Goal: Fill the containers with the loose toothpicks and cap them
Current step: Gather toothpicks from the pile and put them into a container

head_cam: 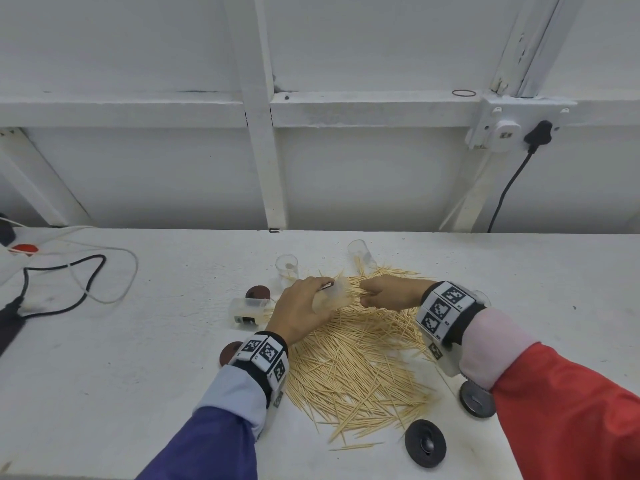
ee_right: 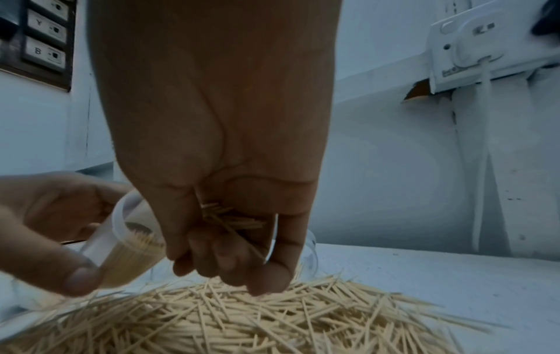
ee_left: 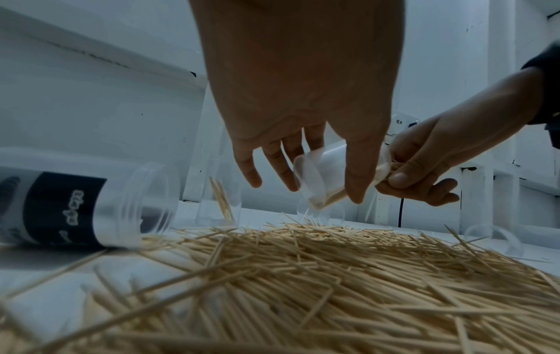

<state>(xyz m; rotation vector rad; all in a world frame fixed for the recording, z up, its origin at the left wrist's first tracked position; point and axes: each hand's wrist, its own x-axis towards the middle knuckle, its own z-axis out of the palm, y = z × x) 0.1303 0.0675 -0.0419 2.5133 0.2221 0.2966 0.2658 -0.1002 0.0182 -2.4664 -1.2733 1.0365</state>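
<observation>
Across the white table (head_cam: 138, 393), from its centre out toward 5 o'clock, spreads the pile of loose toothpicks (head_cam: 360, 368). Over the pile's 12 o'clock edge the left hand (head_cam: 301, 313) grips a tilted clear container (head_cam: 332, 296), partly filled. Touching its mouth at 3 o'clock, the right hand (head_cam: 388, 292) pinches a small toothpick bundle (ee_right: 233, 218). Black caps (head_cam: 425, 443) lie at 5 o'clock.

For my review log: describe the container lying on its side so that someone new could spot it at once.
Start at the toothpick pile in the middle of the white table, then look to its left edge, just beyond the left hand. There lies the clear container, tipped over with its mouth toward the pile. Unlike the upright clear cups behind it, it lies flat and carries a dark label.
</observation>
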